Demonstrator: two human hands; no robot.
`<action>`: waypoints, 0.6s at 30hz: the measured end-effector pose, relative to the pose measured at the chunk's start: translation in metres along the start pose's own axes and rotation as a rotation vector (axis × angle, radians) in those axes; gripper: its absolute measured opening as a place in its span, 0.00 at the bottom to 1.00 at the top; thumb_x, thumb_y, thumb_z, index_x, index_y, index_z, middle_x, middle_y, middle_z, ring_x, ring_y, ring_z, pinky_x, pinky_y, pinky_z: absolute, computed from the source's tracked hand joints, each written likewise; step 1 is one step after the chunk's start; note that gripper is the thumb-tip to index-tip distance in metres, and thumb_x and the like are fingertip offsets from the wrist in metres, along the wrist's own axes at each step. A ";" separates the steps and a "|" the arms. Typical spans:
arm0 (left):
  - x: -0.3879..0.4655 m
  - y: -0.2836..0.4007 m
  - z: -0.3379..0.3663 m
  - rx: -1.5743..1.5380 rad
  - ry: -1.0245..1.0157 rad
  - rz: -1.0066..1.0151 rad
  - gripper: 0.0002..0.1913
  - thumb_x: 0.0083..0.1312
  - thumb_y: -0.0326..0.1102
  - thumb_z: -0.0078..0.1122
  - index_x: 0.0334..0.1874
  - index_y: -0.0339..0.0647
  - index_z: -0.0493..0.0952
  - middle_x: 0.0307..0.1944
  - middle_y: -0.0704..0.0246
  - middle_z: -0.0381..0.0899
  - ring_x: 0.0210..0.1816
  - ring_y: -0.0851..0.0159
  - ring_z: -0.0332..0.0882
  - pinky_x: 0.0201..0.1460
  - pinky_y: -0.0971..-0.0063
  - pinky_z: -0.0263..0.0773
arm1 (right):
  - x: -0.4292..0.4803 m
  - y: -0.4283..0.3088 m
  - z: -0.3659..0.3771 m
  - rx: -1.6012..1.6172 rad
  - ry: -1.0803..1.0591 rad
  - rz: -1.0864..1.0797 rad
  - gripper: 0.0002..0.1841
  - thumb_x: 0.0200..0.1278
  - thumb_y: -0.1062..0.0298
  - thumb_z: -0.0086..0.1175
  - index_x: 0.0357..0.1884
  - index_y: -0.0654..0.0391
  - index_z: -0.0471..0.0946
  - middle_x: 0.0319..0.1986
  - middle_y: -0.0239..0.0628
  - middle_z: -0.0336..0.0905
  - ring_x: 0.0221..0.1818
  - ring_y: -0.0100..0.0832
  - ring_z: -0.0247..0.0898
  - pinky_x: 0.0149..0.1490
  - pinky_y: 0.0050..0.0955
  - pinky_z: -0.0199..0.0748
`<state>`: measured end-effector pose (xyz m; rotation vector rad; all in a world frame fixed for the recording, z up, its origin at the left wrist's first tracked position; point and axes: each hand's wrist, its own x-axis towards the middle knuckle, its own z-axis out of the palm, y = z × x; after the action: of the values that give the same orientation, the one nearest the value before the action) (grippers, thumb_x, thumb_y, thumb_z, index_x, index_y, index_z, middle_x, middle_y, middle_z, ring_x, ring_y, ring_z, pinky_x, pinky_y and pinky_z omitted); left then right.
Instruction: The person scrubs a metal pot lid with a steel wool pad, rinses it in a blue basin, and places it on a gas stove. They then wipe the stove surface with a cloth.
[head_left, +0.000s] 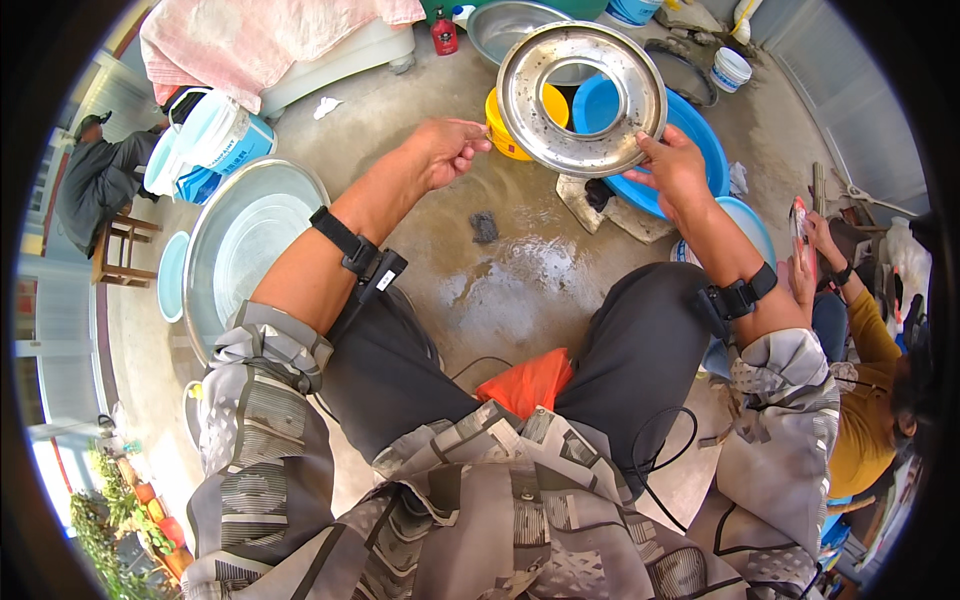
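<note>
A round stainless-steel ring plate (517, 112) with a wide central hole and dark specks is held up in front of me. My right hand (679, 169) grips its lower right rim, thumb on top. My left hand (452, 152) is empty, its fingers loosely bent, just left of the plate and apart from it. Behind the plate stand a yellow bucket (506, 139) and a large blue plastic basin (709, 150), both partly hidden. A dark grey scouring pad (484, 226) lies on the wet concrete floor (420, 225) below my hands.
At left stand a large metal basin (196, 262) and white-and-blue paint buckets (238, 142). Another metal basin (487, 30) and a red bottle (444, 36) are at the back. One person (105, 172) sits at far left; another person (862, 420) at right holds a reddish object.
</note>
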<state>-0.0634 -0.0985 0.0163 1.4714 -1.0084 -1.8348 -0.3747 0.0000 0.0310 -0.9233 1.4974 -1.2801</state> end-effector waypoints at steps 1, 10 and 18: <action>-0.001 -0.003 -0.002 -0.022 -0.056 -0.040 0.07 0.79 0.33 0.58 0.51 0.39 0.78 0.37 0.67 0.85 0.20 0.80 0.61 0.18 0.84 0.58 | -0.002 0.001 0.003 -0.029 0.019 -0.028 0.11 0.80 0.68 0.55 0.57 0.56 0.80 0.49 0.34 0.86 0.45 0.29 0.85 0.45 0.34 0.88; 0.003 -0.039 -0.026 -0.692 -0.423 -0.201 0.23 0.81 0.32 0.45 0.72 0.25 0.60 0.71 0.34 0.68 0.49 0.51 0.86 0.49 0.67 0.89 | -0.024 0.002 0.048 -0.612 0.171 -0.669 0.10 0.70 0.69 0.61 0.50 0.58 0.86 0.37 0.50 0.83 0.41 0.51 0.79 0.48 0.43 0.76; -0.005 -0.018 -0.054 -1.105 -0.393 -0.014 0.37 0.85 0.49 0.34 0.79 0.16 0.46 0.80 0.33 0.47 0.79 0.26 0.53 0.83 0.36 0.55 | -0.025 0.006 0.084 -0.789 0.151 -0.993 0.13 0.72 0.71 0.64 0.55 0.55 0.86 0.35 0.40 0.79 0.37 0.37 0.78 0.45 0.32 0.76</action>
<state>-0.0091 -0.0959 -0.0019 0.4553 -0.0142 -2.1566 -0.2871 0.0001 0.0275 -2.3320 1.7517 -1.4143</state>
